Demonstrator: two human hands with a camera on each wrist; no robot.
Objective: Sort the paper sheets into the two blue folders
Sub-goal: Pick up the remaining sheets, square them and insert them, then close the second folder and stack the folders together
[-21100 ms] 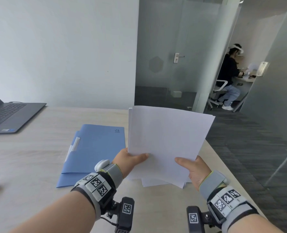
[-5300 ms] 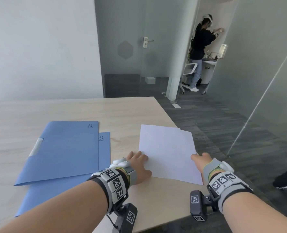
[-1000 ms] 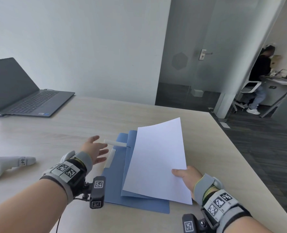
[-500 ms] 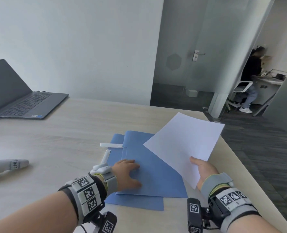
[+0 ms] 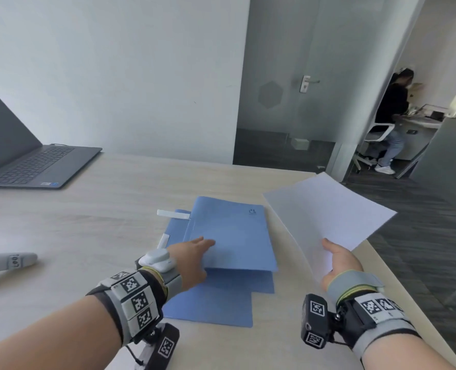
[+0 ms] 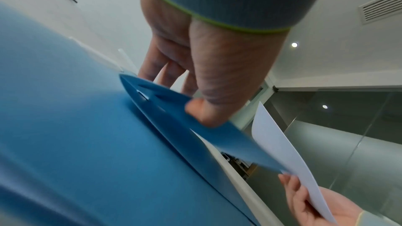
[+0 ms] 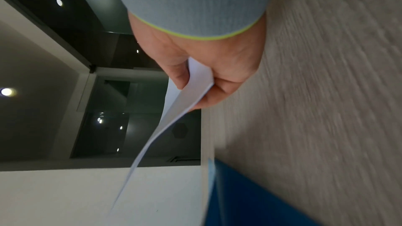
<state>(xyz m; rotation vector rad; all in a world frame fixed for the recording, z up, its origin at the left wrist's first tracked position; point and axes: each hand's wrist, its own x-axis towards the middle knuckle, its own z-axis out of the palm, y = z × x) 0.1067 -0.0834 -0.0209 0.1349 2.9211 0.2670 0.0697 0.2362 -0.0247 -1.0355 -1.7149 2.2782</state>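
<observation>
Two blue folders lie overlapped on the table, the top folder (image 5: 229,236) askew over the lower folder (image 5: 211,303). My left hand (image 5: 203,255) pinches the near left edge of the top folder's cover (image 6: 217,135). The thumb (image 6: 202,114) is on one face, the other fingers (image 6: 163,73) on the far one. The cover is raised a little, and a white sheet (image 6: 208,143) shows inside. My right hand (image 5: 331,255) holds a thin stack of white paper sheets (image 5: 328,217) by a corner, tilted up to the right of the folders. In the right wrist view the paper sheets (image 7: 195,83) are pinched between thumb and fingers.
An open laptop (image 5: 34,156) sits at the far left and a white controller (image 5: 8,263) at the left edge. Two white plastic strips (image 5: 173,214) lie by the folders' left side. The table's right edge (image 5: 381,276) runs just beyond my right hand. A person (image 5: 392,116) sits in the back room.
My left hand shifted from lying flat on the top folder to pinching its cover edge, which has lifted. My right hand carried the sheets off the folders to the right and holds them there.
</observation>
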